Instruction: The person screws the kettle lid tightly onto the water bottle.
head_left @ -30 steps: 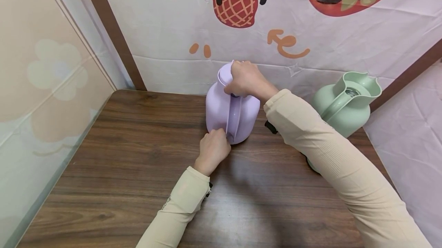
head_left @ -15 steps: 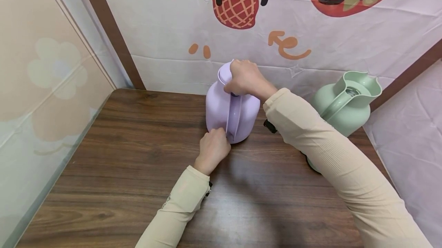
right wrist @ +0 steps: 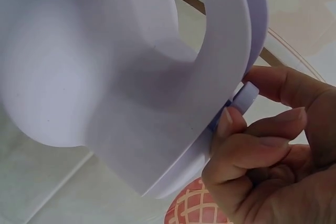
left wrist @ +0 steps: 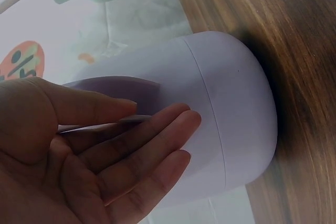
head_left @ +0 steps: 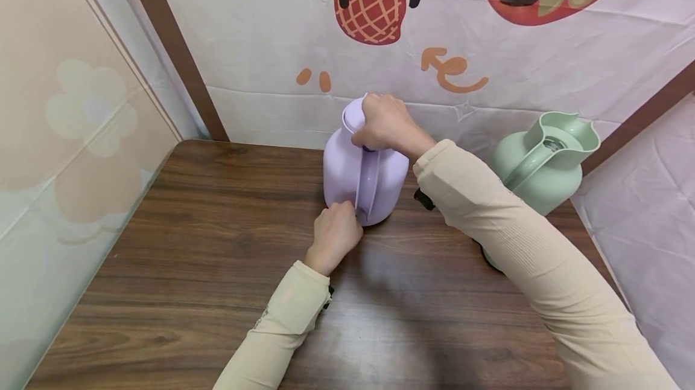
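A light purple thermos jug (head_left: 339,166) stands upright near the back of the table, its handle (head_left: 370,185) towards me. My left hand (head_left: 336,234) pinches the lower handle between thumb and index finger; in the left wrist view its other fingers lie along the jug's body (left wrist: 244,103). At the top, my right hand (head_left: 387,123) covers part of the purple lid (head_left: 355,115). Seen from the right wrist, thumb and curled index finger of that hand (right wrist: 268,177) pinch a small purple tab (right wrist: 246,97) just above the handle.
A pale green thermos jug (head_left: 529,172) stands on the right, its spout open, partly behind my right sleeve (head_left: 505,227). The dark wooden table (head_left: 217,245) reaches to a printed cloth wall (head_left: 260,34) behind and on both sides.
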### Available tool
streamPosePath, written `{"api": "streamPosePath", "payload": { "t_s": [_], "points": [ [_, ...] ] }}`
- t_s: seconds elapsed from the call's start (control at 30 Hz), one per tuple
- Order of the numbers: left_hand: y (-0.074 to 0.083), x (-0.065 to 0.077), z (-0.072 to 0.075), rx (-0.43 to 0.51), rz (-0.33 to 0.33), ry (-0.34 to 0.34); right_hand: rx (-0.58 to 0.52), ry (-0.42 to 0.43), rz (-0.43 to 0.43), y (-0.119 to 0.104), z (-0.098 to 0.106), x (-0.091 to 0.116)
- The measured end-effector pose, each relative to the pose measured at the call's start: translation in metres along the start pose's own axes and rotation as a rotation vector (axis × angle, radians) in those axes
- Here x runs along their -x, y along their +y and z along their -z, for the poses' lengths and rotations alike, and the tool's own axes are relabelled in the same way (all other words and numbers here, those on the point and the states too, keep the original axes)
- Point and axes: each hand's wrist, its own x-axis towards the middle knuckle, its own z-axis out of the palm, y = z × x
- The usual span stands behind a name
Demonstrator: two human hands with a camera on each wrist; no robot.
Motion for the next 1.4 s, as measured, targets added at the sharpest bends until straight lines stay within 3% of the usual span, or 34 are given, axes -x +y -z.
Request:
{"api": "streamPosePath", "payload": {
  "t_s": [0.77, 1.4],
  "points": [
    [0.0, 0.002, 0.0, -0.005, -0.018, 0.031, -0.103, 0.025, -0.112, 0.002, -0.003, 0.007],
    [-0.001, 0.004, 0.001, -0.028, -0.029, 0.051, -0.191, 0.026, -0.04, 0.011, -0.004, 0.016]
  ]
}}
